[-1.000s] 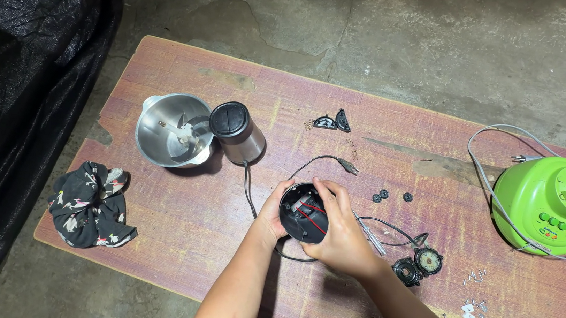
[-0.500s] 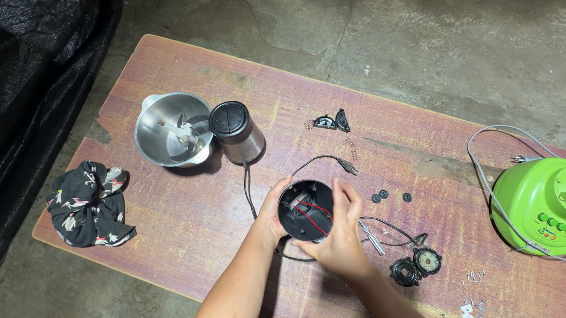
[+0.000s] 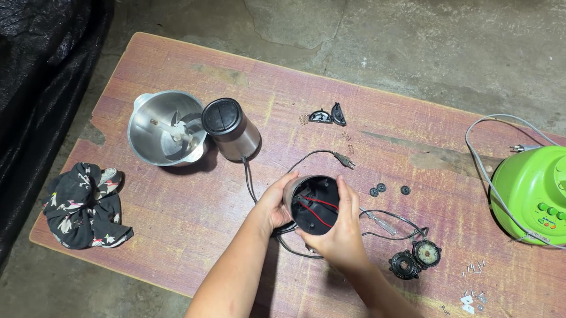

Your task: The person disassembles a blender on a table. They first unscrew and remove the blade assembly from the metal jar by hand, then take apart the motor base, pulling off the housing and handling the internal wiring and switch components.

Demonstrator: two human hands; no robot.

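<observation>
My left hand [image 3: 269, 209] and my right hand [image 3: 340, 234] both grip a round black housing [image 3: 315, 203] over the middle of the wooden table [image 3: 229, 272]. Its open end faces up and red wires show inside. My right fingers curl over its right rim, my left hand cups its left side. A dark cord [image 3: 311, 158] with a plug runs from it across the table. Just right of my right hand lie a screwdriver [image 3: 378, 222] and two round black parts [image 3: 415, 259].
A steel bowl with a blade [image 3: 163, 128] and a steel cylinder with a black cap [image 3: 230, 128] stand at the left. A patterned cloth [image 3: 85, 207] lies near the left edge. A green appliance base [image 3: 553, 193] sits far right. Small screws [image 3: 471, 298] and black buttons [image 3: 386, 189] are scattered.
My right hand has shifted back off the housing's opening, so more of the inside and the red wires shows. The housing stays in the same place.
</observation>
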